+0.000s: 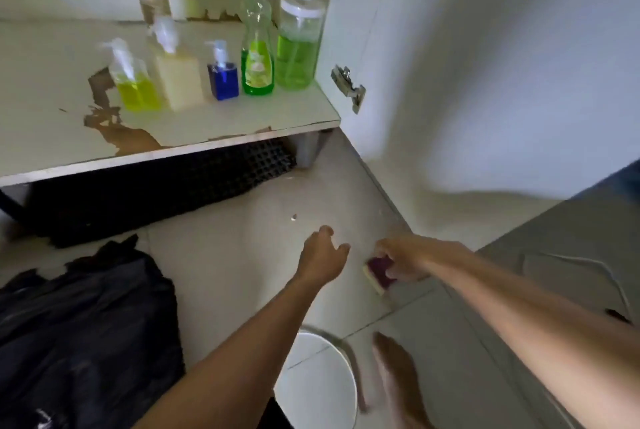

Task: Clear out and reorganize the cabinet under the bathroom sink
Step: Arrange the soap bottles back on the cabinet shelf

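Logging what I see through the head camera, item by item.

1. Cabinet floor (214, 124), white and peeling, upper left of view. Five bottles stand along it in a row from ten o'clock toward twelve: a yellow-green pump bottle (136, 91); just beside it a cream pump bottle (178, 80); a small blue pump bottle (223, 79); a tall green screw-cap bottle (257, 58); a large clear pump dispenser (298, 44) half full of green liquid, nearest the right-hand wall. All upright.

2. Cabinet door (485, 65), swung open at one to two o'clock, with a metal hinge (348, 86) on its inner face.

3. Black grid mat (156, 186), on the tiled floor under the cabinet's front edge, at nine to ten o'clock.

4. Black plastic bag (83, 324), crumpled on the floor at eight o'clock.

5. White round lid or basin (317, 383), at six o'clock; I cannot tell which.

6. Left hand (323, 257), centre of view, fingers loosely spread and holding nothing, above the tiles.

7. Right hand (403, 260), just right of the left, apart from it, fingers closed around a sponge (377, 273), maroon with a pale yellow layer, held low near the floor by the door's bottom edge.

8. Bare foot (398, 380), at five o'clock.
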`<move>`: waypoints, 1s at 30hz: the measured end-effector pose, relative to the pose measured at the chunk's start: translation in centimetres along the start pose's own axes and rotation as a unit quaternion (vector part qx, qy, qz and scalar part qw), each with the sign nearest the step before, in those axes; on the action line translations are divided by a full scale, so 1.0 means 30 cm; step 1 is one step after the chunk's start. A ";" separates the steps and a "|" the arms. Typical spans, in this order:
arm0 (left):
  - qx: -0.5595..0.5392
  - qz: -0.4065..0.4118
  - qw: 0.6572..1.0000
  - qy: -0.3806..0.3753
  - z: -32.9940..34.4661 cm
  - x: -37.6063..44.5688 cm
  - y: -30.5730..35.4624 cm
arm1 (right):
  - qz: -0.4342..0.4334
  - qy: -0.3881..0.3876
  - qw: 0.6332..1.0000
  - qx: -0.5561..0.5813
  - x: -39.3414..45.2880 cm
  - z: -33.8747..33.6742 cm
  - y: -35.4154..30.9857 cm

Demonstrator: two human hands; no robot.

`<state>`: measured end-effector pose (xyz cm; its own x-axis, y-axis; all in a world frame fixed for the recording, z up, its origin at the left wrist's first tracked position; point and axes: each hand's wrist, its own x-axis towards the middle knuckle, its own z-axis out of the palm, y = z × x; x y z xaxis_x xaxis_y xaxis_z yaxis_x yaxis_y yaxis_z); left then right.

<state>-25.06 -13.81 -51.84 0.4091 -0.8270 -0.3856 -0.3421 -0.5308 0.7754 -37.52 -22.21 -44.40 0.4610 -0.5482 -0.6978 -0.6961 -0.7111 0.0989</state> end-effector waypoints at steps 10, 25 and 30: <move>0.242 -0.034 0.956 -0.163 0.245 -0.004 -0.143 | 0.157 -0.018 0.941 0.300 0.101 0.437 0.078; 0.419 0.028 0.861 0.287 -0.512 0.421 0.019 | 0.202 0.140 0.899 0.362 0.478 0.498 0.107; 0.461 -0.015 0.866 0.194 -0.540 0.440 -0.065 | 0.207 0.157 0.898 0.355 0.471 0.510 0.059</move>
<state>-5.29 -20.68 -50.33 0.6214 -0.7810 -0.0627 -0.7833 -0.6209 -0.0302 -40.67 -24.48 -64.93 0.1360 -0.8776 -0.4597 -0.9677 -0.0182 -0.2515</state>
